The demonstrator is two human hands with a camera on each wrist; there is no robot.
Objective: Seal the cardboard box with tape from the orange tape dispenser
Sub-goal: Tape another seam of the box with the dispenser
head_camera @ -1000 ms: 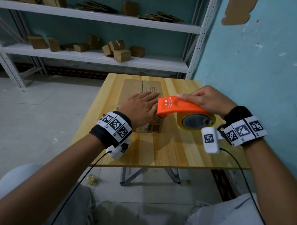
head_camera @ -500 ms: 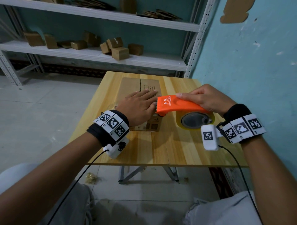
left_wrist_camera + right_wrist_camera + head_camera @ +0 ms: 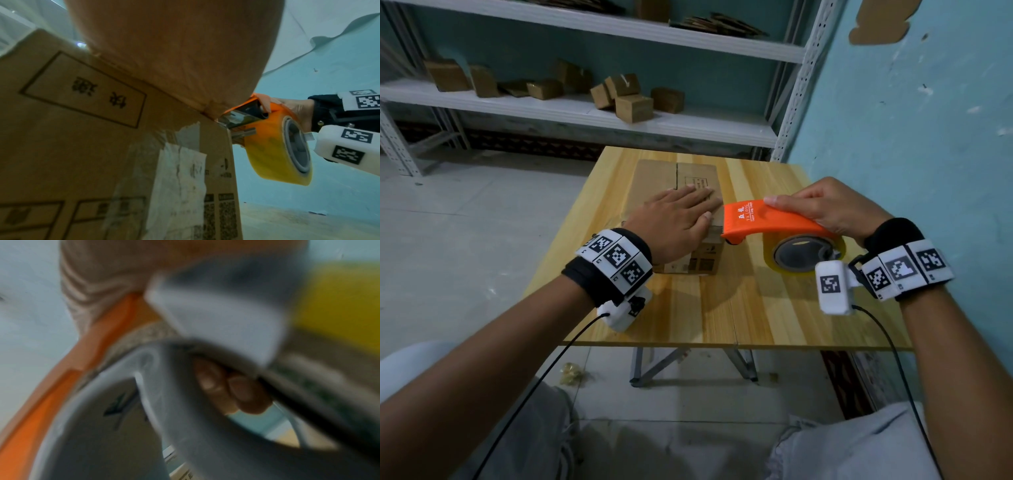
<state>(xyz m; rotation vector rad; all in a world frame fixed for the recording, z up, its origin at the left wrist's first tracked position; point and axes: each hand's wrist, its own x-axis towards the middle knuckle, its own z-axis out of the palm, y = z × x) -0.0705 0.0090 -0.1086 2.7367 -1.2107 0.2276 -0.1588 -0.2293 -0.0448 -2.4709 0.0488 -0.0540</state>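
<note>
On the wooden table (image 3: 739,308) the cardboard box (image 3: 654,178) lies with its long axis going away from the person, and the seam between its two top flaps goes the same way, near the middle of the top. The left hand (image 3: 674,222) lies flat on the near part of the top, with the fingers straight and pressing the flaps down; it holds nothing. Just to the right of it is the orange tape dispenser (image 3: 767,221), held by the right hand (image 3: 828,205): the fingers lie along its top, and the right wrist view, which is blurred, shows fingertips curled inside the roll core. The dispenser's front end touches the near right corner of the box, beside the left thumb, and the yellow tape roll (image 3: 273,151) hangs off the right side of the box, above the table. So the dispenser now points across the box, to the left, and the seam lies to the left of its front end. I judge that the right hand must bring it to the seam and turn it along that line.
</note>
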